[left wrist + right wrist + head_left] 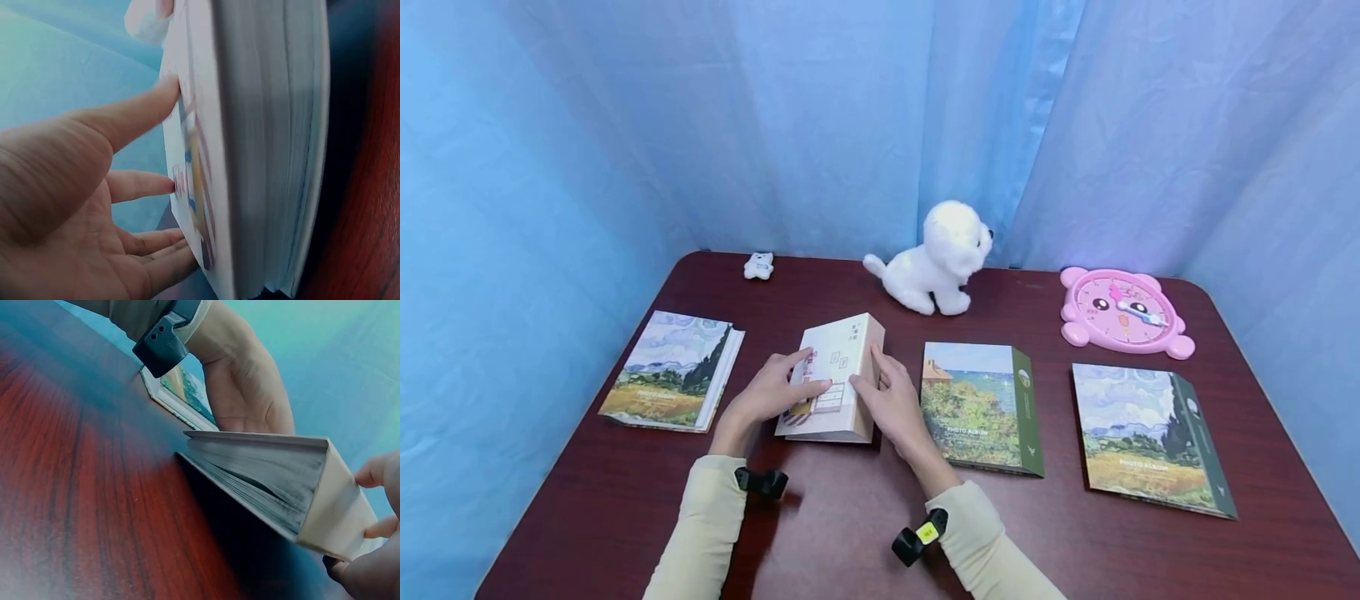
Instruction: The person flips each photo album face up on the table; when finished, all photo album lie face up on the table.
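A thick white photo album [842, 367] with a line-drawn interior on its cover sits between both hands, its spine side tilted up from the table. My left hand [771, 387] lays its fairly straight thumb and fingers on the front cover; the left wrist view shows the fingertips touching it beside the page edges [275, 137]. At the spine [337, 500], my right hand [895, 404] grips the album, thumb by the cover edge and fingers along the spine. In the right wrist view, one fingertip [337, 567] reaches under the spine's lower edge.
A landscape-covered album [666, 371] lies to the left. Two more albums, one with a seaside cover [973, 404] and one with a field cover [1138, 437], lie to the right. Behind stand a white plush dog [940, 258], a small white bear figure [759, 266] and a pink toy clock [1123, 312].
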A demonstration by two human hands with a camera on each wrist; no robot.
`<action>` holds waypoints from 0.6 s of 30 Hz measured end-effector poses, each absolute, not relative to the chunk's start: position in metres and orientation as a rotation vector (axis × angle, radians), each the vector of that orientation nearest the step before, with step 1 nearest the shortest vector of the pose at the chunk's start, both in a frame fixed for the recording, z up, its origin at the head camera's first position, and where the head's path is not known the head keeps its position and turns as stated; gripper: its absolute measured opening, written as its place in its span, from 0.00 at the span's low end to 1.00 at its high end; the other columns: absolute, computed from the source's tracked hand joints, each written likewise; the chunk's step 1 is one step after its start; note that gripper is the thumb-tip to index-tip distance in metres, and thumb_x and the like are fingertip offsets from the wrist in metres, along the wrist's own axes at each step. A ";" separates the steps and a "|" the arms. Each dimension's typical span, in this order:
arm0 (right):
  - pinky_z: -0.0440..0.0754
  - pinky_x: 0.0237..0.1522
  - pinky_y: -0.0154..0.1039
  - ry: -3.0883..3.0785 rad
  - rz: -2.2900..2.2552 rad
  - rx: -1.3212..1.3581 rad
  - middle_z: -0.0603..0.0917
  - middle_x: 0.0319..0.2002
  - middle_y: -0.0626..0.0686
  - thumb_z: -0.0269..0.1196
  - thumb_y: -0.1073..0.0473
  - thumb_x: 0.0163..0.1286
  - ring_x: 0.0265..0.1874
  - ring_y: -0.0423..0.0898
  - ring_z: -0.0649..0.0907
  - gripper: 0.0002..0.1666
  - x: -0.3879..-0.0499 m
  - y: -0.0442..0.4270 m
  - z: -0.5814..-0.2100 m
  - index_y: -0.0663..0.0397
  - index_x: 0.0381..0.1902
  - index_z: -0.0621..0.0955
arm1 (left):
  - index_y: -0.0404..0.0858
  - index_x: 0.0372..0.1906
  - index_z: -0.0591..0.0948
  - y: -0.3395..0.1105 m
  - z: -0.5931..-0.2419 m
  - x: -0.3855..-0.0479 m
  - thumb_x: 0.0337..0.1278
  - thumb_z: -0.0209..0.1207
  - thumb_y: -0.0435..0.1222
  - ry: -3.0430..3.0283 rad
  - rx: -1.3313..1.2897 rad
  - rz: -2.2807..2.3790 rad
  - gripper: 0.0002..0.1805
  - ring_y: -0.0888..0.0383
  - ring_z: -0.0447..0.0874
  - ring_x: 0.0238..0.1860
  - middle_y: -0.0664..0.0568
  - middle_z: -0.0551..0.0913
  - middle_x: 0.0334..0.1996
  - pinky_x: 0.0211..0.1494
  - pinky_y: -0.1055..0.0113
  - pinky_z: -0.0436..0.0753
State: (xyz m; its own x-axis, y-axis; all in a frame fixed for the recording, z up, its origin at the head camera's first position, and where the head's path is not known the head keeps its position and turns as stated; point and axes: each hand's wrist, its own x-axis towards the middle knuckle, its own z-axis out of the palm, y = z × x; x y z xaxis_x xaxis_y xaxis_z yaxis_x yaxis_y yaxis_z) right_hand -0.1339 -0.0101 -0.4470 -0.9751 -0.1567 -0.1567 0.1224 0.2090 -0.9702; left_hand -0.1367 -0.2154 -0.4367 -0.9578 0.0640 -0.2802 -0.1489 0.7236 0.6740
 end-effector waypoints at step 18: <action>0.74 0.61 0.45 1.919 -2.257 -0.078 0.70 0.66 0.62 0.57 0.63 0.70 0.63 0.55 0.73 0.31 -0.139 -0.006 -0.445 0.59 0.70 0.65 | 0.50 0.76 0.53 -0.204 -0.425 -0.138 0.59 0.55 0.59 2.530 -0.025 1.212 0.44 0.42 0.50 0.74 0.43 0.50 0.75 0.70 0.42 0.59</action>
